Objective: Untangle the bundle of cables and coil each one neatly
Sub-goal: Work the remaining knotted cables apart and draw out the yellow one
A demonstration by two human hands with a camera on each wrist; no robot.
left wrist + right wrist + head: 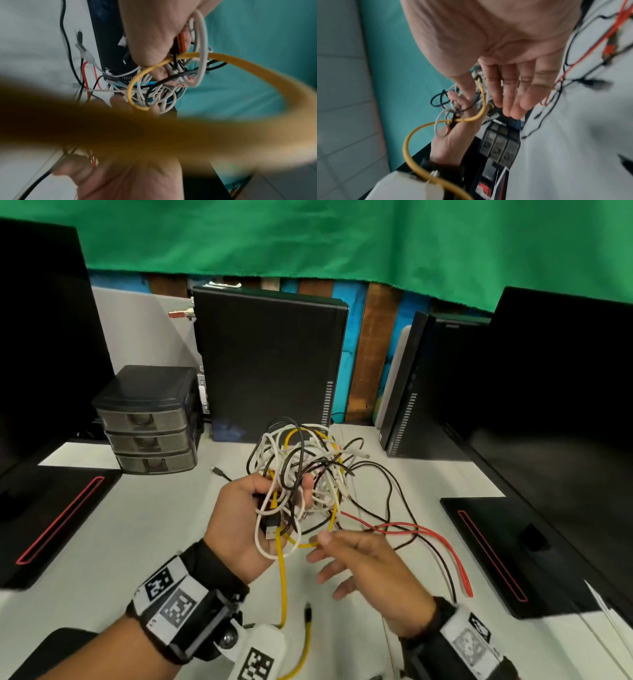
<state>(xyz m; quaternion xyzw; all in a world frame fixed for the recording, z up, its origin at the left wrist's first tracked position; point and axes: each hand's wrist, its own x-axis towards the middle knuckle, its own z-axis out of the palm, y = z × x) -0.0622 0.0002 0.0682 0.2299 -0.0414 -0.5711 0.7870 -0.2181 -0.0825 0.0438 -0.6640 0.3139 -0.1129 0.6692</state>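
Tangled bundle of white, black, yellow and red cables [301, 474] is lifted above the white desk [144, 529] in the head view, clutched by the left hand [246, 518]; the right hand [370, 566] hovers beside it, fingers spread, holding nothing. Left wrist view: a yellow cable [137, 75] loops under the gripping palm. Right wrist view: straight fingers [510, 94] reach toward the bundle.

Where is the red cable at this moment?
In the head view, the red cable lies on the white table, right of the bundle, looping out past the right hand.
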